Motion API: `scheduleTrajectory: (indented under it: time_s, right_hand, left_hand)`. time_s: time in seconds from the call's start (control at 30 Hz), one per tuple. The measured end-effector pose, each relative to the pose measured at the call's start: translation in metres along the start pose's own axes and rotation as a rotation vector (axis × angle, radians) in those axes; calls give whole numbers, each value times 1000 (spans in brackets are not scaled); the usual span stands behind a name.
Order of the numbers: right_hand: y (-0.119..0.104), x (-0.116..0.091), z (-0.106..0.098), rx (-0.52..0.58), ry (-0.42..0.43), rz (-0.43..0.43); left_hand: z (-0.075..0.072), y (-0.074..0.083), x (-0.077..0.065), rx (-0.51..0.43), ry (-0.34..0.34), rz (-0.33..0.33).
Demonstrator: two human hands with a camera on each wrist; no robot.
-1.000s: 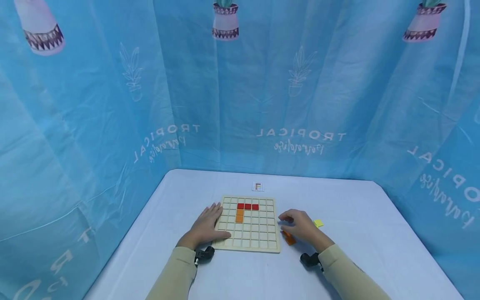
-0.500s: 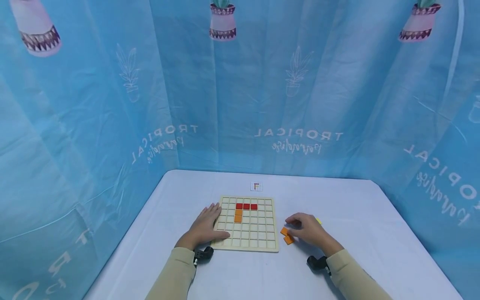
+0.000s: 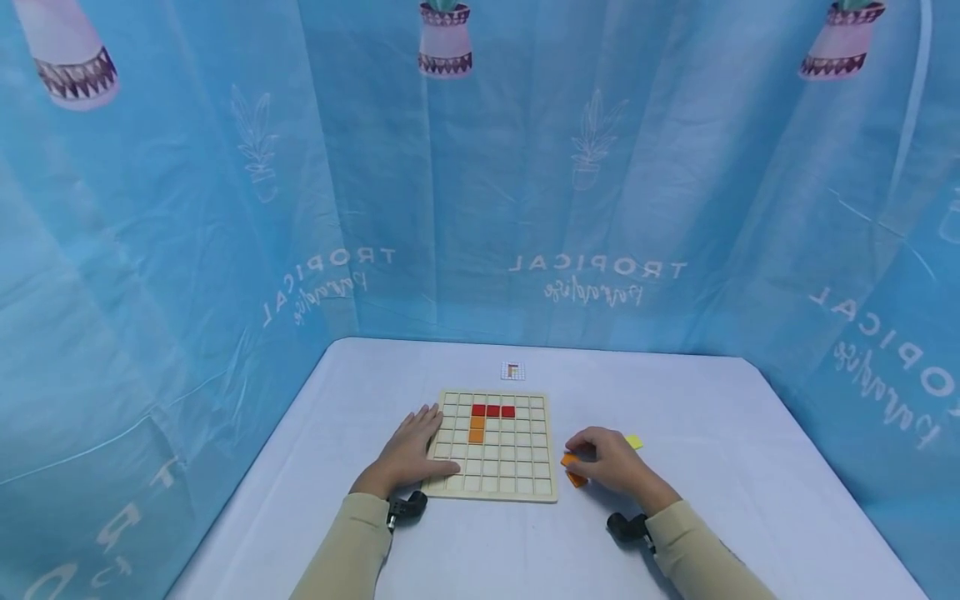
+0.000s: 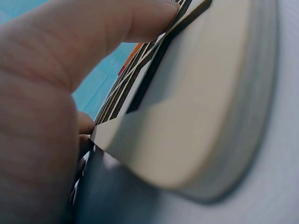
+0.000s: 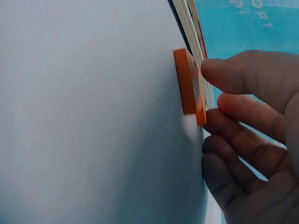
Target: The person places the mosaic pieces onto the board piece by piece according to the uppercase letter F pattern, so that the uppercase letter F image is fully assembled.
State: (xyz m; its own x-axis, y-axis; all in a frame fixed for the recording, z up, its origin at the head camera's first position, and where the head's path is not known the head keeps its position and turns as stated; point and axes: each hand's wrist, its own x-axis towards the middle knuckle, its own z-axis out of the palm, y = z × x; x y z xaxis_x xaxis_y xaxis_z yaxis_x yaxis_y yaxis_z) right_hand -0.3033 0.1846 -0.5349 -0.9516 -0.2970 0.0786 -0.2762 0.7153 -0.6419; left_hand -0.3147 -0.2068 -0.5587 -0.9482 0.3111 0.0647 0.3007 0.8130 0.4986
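Observation:
A pale wooden grid board (image 3: 517, 467) lies on the table, bearing a row of red square tiles (image 3: 492, 412) with orange tiles (image 3: 477, 429) below its left end. My left hand (image 3: 408, 450) rests spread on the board's left edge, its thumb over the near left corner. Right of the board, my right hand (image 3: 611, 462) has thumb and fingers curled about a loose orange tile (image 3: 568, 458), at opposite edges of it. A second orange tile (image 5: 185, 81) lies against the first on the table, as the right wrist view shows. The fingertips' contact is partly hidden.
Yellow tiles (image 3: 634, 442) lie behind the right hand, partly hidden. A small pattern card (image 3: 513, 371) sits beyond the board. The white-covered table (image 3: 660, 392) meets blue printed curtains (image 3: 480, 183) at the back and sides.
My right hand drew back rightward from the loose orange tiles, uncovering them, then came left again onto them. The left hand has kept its place on the board.

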Motion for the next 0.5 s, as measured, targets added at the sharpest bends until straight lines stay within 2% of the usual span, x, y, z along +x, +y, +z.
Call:
scheduleTrajectory:
  time_s: [0.23,0.5]
  right_hand:
    - [-1,4,9,-29,32,51]
    - [-3,2,10,6,60,101]
  left_hand:
    - [0,0,-1,8,-8,6]
    - [0,-1,0,30,-3,6]
